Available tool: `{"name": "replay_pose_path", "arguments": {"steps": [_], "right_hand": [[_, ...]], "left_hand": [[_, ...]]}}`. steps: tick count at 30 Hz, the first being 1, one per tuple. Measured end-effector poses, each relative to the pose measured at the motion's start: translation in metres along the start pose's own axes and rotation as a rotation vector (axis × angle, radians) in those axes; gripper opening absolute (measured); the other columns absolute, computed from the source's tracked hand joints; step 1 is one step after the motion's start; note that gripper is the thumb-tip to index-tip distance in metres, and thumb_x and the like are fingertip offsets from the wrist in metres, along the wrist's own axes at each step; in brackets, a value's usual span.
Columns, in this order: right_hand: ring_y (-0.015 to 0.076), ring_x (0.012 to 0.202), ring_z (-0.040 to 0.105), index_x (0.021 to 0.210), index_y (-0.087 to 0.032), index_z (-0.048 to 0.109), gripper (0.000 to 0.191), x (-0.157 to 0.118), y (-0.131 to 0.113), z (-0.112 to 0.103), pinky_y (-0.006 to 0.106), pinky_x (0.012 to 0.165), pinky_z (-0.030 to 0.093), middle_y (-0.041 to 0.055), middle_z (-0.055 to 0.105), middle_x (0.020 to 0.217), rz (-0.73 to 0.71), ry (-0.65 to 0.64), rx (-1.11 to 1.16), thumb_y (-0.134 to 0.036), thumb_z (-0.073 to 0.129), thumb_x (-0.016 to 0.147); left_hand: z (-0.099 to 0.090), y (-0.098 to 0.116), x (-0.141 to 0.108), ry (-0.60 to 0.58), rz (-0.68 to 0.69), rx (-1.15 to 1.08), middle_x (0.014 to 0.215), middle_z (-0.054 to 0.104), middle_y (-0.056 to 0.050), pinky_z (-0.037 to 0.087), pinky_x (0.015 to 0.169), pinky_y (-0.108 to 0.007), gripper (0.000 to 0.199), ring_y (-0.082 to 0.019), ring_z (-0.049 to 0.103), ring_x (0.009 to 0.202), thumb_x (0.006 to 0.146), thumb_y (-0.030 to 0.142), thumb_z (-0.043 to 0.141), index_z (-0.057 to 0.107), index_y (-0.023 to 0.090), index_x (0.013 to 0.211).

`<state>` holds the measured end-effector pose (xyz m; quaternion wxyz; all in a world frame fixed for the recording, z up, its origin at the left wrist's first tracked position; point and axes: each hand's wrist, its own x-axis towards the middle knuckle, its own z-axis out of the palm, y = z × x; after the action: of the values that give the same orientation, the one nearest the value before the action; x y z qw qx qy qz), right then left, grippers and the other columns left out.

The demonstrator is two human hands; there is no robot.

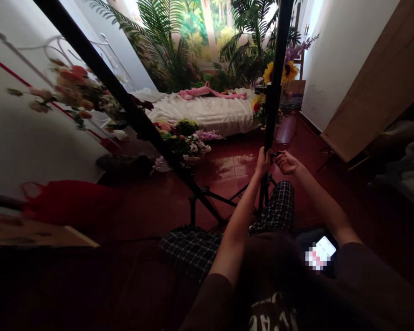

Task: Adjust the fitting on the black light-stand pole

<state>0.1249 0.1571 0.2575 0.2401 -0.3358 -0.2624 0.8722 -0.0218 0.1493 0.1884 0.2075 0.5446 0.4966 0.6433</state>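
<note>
A black stand (pixel 272 115) rises upright in front of me, its folding legs low beside my knees. Wrapped around its pole is my left hand (pixel 262 162). On the pole's right side, my right hand (pixel 286 162) is closed with its fingertips on a small black knob (pixel 276 155). A second black stand (pixel 124 99) leans across the left half of the view, and neither hand touches it.
Flower bunches (pixel 189 142) and a red bag (pixel 72 202) are at left. A bed (pixel 207 112) bears a pink plush toy (pixel 207 90). At right are a wooden board (pixel 362 82) and a lit phone (pixel 326 248). Palm fronds (pixel 163 41) stand behind.
</note>
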Motion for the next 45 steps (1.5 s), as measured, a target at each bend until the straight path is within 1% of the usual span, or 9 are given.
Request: {"name": "replay_pose_path", "arguments": {"steps": [9, 17, 22, 25, 29, 32, 36, 40, 45], "right_hand": [[0.0039, 0.037, 0.031, 0.074, -0.015, 0.056, 0.033, 0.004, -0.008, -0.001, 0.009, 0.034, 0.029, -0.0052, 0.052, 0.053, 0.108, 0.034, -0.109, -0.036, 0.044, 0.097], [0.0029, 0.037, 0.034, 0.076, -0.013, 0.058, 0.035, 0.009, -0.004, -0.005, 0.009, 0.033, 0.029, -0.0031, 0.056, 0.056, 0.029, 0.063, -0.22, -0.04, 0.049, 0.097], [0.004, 0.044, 0.05, 0.082, -0.015, 0.061, 0.027, 0.007, 0.006, -0.007, 0.009, 0.04, 0.039, 0.0027, 0.068, 0.066, -0.219, 0.128, -0.372, -0.034, 0.049, 0.098], [0.0065, 0.052, 0.058, 0.086, -0.015, 0.066, 0.024, 0.006, 0.011, -0.014, 0.012, 0.046, 0.045, 0.0038, 0.072, 0.073, -0.387, 0.082, -0.606, -0.038, 0.063, 0.088], [0.009, 0.05, 0.058, 0.085, -0.014, 0.071, 0.043, 0.009, 0.01, -0.024, 0.019, 0.048, 0.049, 0.0035, 0.073, 0.07, -0.627, 0.067, -0.89, -0.055, 0.075, 0.072], [0.011, 0.053, 0.06, 0.089, -0.014, 0.074, 0.051, 0.01, 0.005, -0.028, 0.023, 0.053, 0.052, 0.0053, 0.074, 0.075, -0.692, 0.047, -1.003, -0.061, 0.073, 0.07], [0.0136, 0.065, 0.065, 0.105, -0.016, 0.074, 0.046, 0.006, -0.001, -0.026, 0.025, 0.061, 0.054, 0.0058, 0.075, 0.088, -0.884, 0.071, -1.273, -0.051, 0.073, 0.076], [0.015, 0.078, 0.067, 0.107, -0.023, 0.076, 0.024, 0.003, 0.007, -0.028, 0.026, 0.071, 0.054, 0.0055, 0.075, 0.1, -1.217, 0.257, -1.635, -0.035, 0.061, 0.092], [0.0164, 0.091, 0.068, 0.103, -0.027, 0.074, 0.024, -0.001, 0.027, -0.031, 0.028, 0.08, 0.055, 0.0034, 0.074, 0.105, -1.512, 0.393, -1.864, -0.024, 0.052, 0.096]], "left_hand": [[-0.009, 0.012, -0.003, -0.022, -0.044, 0.029, 0.085, 0.063, -0.005, 0.05, 0.076, -0.028, 0.03, -0.015, 0.06, 0.075, 0.097, 0.046, 0.047, 0.055, 0.018, 0.106], [-0.01, 0.011, -0.006, -0.032, -0.035, 0.046, 0.083, 0.063, -0.004, 0.05, 0.075, -0.029, 0.029, -0.016, 0.061, 0.074, 0.097, 0.044, 0.046, 0.054, 0.018, 0.107], [-0.011, 0.012, -0.006, -0.03, -0.048, 0.035, 0.087, 0.064, -0.005, 0.049, 0.078, -0.029, 0.03, -0.017, 0.062, 0.079, 0.097, 0.046, 0.048, 0.054, 0.018, 0.105], [-0.012, 0.012, -0.006, -0.017, -0.04, 0.025, 0.085, 0.064, -0.005, 0.049, 0.076, -0.027, 0.03, -0.016, 0.062, 0.078, 0.096, 0.046, 0.048, 0.054, 0.018, 0.104], [-0.015, 0.012, -0.009, -0.023, -0.038, 0.003, 0.082, 0.062, -0.003, 0.047, 0.069, -0.024, 0.029, -0.014, 0.06, 0.071, 0.097, 0.045, 0.048, 0.054, 0.018, 0.105], [-0.016, 0.012, -0.011, -0.009, -0.045, -0.001, 0.083, 0.063, -0.003, 0.047, 0.068, -0.023, 0.027, -0.013, 0.061, 0.072, 0.097, 0.044, 0.048, 0.054, 0.018, 0.105], [-0.016, 0.01, -0.01, -0.012, -0.043, -0.007, 0.084, 0.064, -0.004, 0.048, 0.071, -0.024, 0.026, -0.014, 0.062, 0.076, 0.097, 0.043, 0.049, 0.054, 0.019, 0.105], [-0.015, 0.007, -0.01, -0.006, -0.019, -0.004, 0.087, 0.064, -0.005, 0.049, 0.075, -0.026, 0.026, -0.016, 0.063, 0.081, 0.097, 0.042, 0.049, 0.054, 0.018, 0.107], [-0.013, 0.006, -0.011, 0.013, 0.016, 0.016, 0.092, 0.065, -0.007, 0.049, 0.081, -0.029, 0.026, -0.017, 0.063, 0.084, 0.096, 0.041, 0.05, 0.054, 0.017, 0.105]]}}
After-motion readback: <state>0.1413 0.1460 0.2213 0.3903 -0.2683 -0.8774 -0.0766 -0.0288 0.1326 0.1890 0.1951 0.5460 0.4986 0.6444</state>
